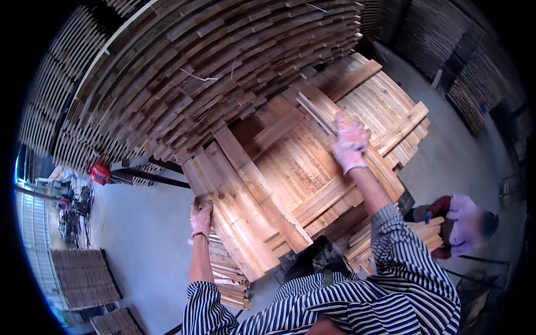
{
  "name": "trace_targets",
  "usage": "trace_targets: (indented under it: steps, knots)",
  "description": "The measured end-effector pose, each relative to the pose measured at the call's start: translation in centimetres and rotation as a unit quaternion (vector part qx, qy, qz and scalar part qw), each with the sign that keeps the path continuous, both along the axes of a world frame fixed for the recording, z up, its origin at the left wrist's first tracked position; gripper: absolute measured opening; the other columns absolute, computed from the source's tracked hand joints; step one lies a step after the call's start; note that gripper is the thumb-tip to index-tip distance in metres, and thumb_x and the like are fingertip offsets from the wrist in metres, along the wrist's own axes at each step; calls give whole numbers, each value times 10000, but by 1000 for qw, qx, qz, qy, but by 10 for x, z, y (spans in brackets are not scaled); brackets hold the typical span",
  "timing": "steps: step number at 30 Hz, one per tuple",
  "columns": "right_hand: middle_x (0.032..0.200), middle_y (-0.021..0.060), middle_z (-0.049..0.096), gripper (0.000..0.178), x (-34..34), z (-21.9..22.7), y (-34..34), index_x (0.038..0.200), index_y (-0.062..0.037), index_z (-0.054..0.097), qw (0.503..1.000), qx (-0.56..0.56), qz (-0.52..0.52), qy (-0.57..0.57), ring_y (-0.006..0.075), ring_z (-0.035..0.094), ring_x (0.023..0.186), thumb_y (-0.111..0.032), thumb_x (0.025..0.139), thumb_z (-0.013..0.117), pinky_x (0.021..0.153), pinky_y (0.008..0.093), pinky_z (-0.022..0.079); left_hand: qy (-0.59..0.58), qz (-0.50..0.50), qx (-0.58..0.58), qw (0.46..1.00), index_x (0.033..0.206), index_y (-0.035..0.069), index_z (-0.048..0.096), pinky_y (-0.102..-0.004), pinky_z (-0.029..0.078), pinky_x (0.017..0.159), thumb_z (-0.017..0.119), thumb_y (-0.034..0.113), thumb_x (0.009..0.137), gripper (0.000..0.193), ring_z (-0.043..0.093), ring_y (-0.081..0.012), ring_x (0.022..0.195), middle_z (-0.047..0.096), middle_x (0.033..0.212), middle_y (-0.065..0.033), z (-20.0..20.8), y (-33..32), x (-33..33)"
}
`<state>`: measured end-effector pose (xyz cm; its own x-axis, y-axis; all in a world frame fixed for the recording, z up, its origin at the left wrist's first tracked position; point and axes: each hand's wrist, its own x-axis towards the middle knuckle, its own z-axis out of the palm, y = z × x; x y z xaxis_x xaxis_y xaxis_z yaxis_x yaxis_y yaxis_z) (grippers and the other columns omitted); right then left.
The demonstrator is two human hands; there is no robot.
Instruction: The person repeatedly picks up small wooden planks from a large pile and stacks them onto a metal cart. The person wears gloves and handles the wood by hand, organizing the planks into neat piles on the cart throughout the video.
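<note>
Both my hands wear pale pinkish work gloves. In front of me lie flat panels of wooden planks, with crosswise battens over them. My left hand [201, 218] grips the outer left edge of the nearest wooden plank [234, 231]. Over the middle of the panels is my right hand [350, 146], its fingers spread, beside a long cross plank [382, 170] and a thin wooden strip [316, 113]. Whether the right palm touches the wood is hard to tell. A wide batten [262, 190] lies across the panel between my hands.
A tall stack of planks [212, 72] rises behind the panels. Loose wood [226, 279] is piled low at the left. To the right, a person in a light purple top [460, 223] is beside a bundle of strips [424, 233]. A red machine part [99, 173] stands at far left.
</note>
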<state>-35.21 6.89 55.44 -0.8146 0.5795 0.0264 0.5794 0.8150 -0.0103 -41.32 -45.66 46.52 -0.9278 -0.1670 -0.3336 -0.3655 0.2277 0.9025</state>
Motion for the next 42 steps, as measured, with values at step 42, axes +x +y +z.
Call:
trace_targets:
  steps: [42]
  knots:
    - [1424,211,534,575,-14,-15,-70,1468,-228,527,981,-102,123,107,387,530,1357,-488,969,645,1028,509,516,-31,-9,-50,998,1604,22,375,-350,526,1030,792,180,932,806,633,-251,1204,601,1441,-178,17,2,-1]
